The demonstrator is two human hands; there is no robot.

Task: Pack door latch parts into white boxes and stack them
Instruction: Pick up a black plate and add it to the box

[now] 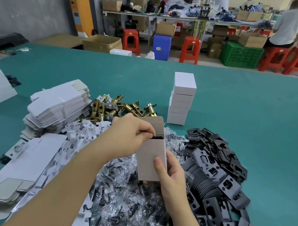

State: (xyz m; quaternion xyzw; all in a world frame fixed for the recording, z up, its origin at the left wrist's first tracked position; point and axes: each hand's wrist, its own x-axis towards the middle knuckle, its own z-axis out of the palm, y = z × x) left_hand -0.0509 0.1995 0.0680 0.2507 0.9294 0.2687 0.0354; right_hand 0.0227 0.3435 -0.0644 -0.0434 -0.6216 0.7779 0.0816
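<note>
An open white box stands upright above the parts, its top flap raised and dark parts showing in its mouth. My right hand grips the box's lower right side. At the box's open top my left hand has its fingers curled, pinching at the opening. Behind stands a stack of several closed white boxes on the green table. Brass latch bolts lie in a heap behind my left hand. Black strike plates pile up at the right. Clear bags of dark screws lie under my arms.
Flat unfolded white cartons are stacked at the left, with more flat cartons nearer me and white card inserts between. Beyond the table stand red stools, a green crate, cardboard boxes and seated people at a bench.
</note>
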